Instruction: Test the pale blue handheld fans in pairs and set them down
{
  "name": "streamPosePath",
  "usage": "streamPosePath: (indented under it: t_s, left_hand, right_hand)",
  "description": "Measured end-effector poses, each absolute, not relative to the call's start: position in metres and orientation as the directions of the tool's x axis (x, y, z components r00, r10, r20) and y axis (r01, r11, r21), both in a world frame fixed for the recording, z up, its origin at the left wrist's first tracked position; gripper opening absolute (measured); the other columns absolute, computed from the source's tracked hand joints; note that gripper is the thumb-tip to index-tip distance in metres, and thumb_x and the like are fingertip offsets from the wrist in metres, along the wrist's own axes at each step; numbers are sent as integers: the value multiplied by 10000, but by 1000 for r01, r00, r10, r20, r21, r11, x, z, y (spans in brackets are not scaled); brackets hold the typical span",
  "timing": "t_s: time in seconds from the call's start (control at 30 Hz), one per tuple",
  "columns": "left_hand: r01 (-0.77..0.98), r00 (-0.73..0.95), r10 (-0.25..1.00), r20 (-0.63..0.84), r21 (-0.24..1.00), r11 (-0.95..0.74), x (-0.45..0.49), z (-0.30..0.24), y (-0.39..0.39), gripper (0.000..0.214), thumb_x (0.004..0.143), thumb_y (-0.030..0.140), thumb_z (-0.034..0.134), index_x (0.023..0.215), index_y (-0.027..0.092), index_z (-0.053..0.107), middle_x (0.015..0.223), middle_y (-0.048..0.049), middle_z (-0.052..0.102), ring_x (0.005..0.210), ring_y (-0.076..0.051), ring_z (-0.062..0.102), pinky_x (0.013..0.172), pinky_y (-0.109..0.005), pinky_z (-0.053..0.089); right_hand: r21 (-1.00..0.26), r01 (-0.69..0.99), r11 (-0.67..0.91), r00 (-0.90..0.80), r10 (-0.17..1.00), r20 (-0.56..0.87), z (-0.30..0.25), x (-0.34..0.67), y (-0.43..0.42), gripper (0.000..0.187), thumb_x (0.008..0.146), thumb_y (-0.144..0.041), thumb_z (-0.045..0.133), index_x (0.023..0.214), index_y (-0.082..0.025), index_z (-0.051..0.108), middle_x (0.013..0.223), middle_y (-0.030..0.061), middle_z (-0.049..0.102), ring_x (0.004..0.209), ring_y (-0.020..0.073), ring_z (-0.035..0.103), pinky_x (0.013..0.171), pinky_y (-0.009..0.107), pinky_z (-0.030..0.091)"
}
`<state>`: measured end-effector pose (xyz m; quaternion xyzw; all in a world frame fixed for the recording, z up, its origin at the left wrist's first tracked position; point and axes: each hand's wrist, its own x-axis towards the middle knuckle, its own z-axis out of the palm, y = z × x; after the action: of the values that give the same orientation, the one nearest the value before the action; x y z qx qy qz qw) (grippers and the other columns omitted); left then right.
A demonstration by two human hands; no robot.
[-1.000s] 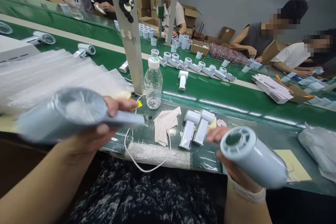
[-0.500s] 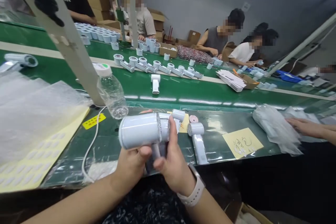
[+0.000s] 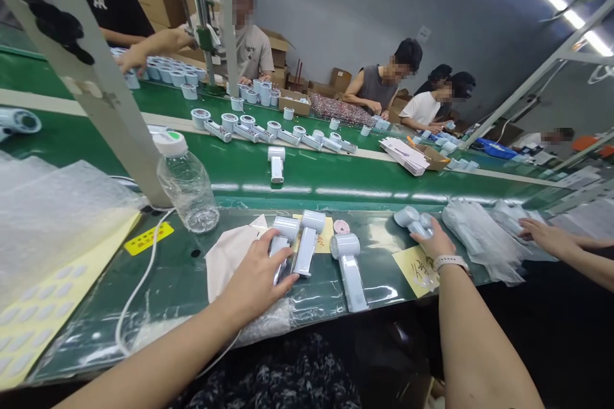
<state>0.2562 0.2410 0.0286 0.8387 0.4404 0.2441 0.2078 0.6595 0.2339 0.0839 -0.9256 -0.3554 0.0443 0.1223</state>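
Three pale blue hand-held fans lie side by side on the green work surface [image 3: 192,281] in front of me. My left hand [image 3: 254,281] is closed around the handle of the leftmost fan [image 3: 284,233], which lies next to the second fan [image 3: 307,239]. The third fan [image 3: 348,262] lies apart, a little to the right. My right hand [image 3: 434,244], with a white watch on the wrist, reaches far right and grips another fan [image 3: 411,218] lying beside a yellow note [image 3: 415,271]. Its fingertips are mostly hidden.
A clear water bottle [image 3: 187,182] and a slanted white post [image 3: 110,102] stand at left, by bubble-wrap bags [image 3: 43,217], a yellow sticker sheet [image 3: 38,323] and a white cable [image 3: 137,284]. Fans [image 3: 275,163] ride the conveyor. A co-worker's hand [image 3: 547,236] handles plastic bags [image 3: 480,236].
Half a second ago both hands held fans together close to my body. Now the left hand is down on the table at the leftmost fan and the right hand has carried a fan far right.
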Motion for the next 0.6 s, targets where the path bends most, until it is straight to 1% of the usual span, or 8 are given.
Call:
streamPosePath:
  t_s: [0.07, 0.13, 0.17, 0.23, 0.3, 0.37, 0.47, 0.6]
  left_hand:
    - [610, 428, 879, 208, 651, -451, 254, 28, 242, 145, 810, 258, 619, 929, 200, 678, 1390, -135, 375, 1065, -328, 525, 1005, -612, 428]
    - [458, 318, 936, 149, 840, -289, 251, 28, 246, 132, 788, 225, 619, 915, 209, 652, 1402, -110, 372, 1052, -288, 543, 1037, -577, 414]
    - [345, 266, 958, 109, 917, -200, 249, 28, 248, 190, 789, 245, 623, 977, 221, 631, 1416, -108, 366, 1036, -268, 560, 1023, -552, 437]
    - [68, 209, 977, 37, 996, -52, 245, 29, 253, 440, 789, 307, 654, 1206, 254, 524, 1450, -126, 364, 1044, -248, 590, 975, -495, 492]
    - [-197, 259, 965, -31, 977, 85, 241, 32, 257, 688, 769, 326, 716, 1367, 275, 380, 1430, -139, 435, 1104, -248, 603, 969, -434, 505]
    - [-378, 389, 915, -107, 887, 265, 237, 36, 260, 744, 700, 283, 811, 1342, 240, 438, 1313, -131, 565, 1163, -258, 596, 992, -378, 482]
    - [-459, 501, 848, -173, 778, 429, 233, 42, 260, 642, 552, 213, 920, 1113, 182, 609, 1043, -76, 682, 1041, -229, 644, 883, -292, 496]
    - [-506, 471, 865, -172, 751, 425, 233, 40, 260, 771, 356, 196, 990, 1039, 146, 637, 842, -23, 685, 823, -195, 665, 793, -284, 515]
  right_hand:
    - [-171, 621, -765, 783, 618, 75, 82, 656, 241, 580, 882, -266, 593, 1411, -86, 437, 1347, 282, 537, 1282, 431, 493, 1018, 595, 370]
    - [-107, 658, -746, 753, 646, 125, 82, 637, 262, 504, 930, -254, 558, 1398, -105, 445, 1418, 241, 474, 1336, 396, 434, 1053, 597, 348]
    - [-83, 706, -703, 708, 696, 123, 82, 621, 277, 472, 943, -263, 563, 1383, -126, 465, 1418, 201, 483, 1335, 365, 439, 1061, 576, 361]
    - [-57, 831, -554, 556, 829, 57, 82, 580, 316, 401, 945, -317, 599, 1304, -145, 550, 1338, 144, 564, 1275, 317, 504, 1053, 541, 399]
    - [-68, 927, -370, 368, 929, -34, 80, 529, 355, 358, 949, -367, 605, 1241, -159, 602, 1262, 118, 618, 1197, 285, 567, 1025, 519, 439]
    - [-106, 976, -189, 178, 978, -107, 75, 475, 388, 377, 958, -411, 590, 1253, -175, 596, 1252, 101, 626, 1139, 263, 605, 986, 501, 482]
    - [-163, 986, 21, -50, 983, -177, 68, 406, 416, 445, 955, -453, 587, 1310, -186, 557, 1289, 106, 606, 1135, 265, 609, 962, 496, 506]
    - [-184, 975, 126, -166, 960, -223, 80, 372, 424, 380, 940, -397, 629, 1250, -179, 597, 1264, 102, 618, 1100, 255, 623, 945, 487, 520]
